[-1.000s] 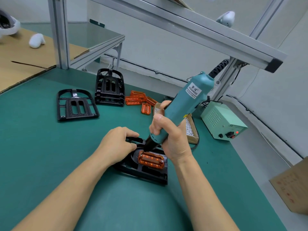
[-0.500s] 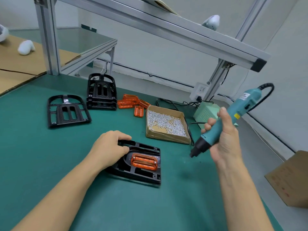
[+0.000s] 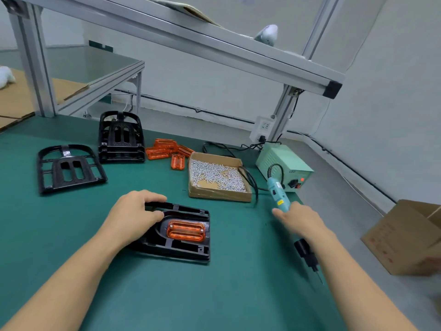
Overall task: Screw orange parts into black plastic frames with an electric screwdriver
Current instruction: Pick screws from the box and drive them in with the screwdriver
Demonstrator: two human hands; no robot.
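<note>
left hand rested on the near black frame, fingers curled over its far-left edge and pinning it flat on the green mat. the orange part sat seated in the frame's recess, a pale screw head visible at each end, so i judged this piece was as good as fastened.

right hand was out to the right, well apart from the frame, wrapped around the electric screwdriver. the tool lay low and slanted, cord end toward the back, black nose and bit poking out past my wrist toward me. whether it touched the mat, i could not tell.

i read the step as the tool being parked between pieces. next move called for clearing the finished frame aside and pulling a fresh one in.

supplies sat at the back: a single frame lying flat, a stack of frames beside it, loose orange parts, and the box of screws. the green power supply stood further right with its cable trailing round the box; that cable looked the likeliest thing to snag my reach.
</note>
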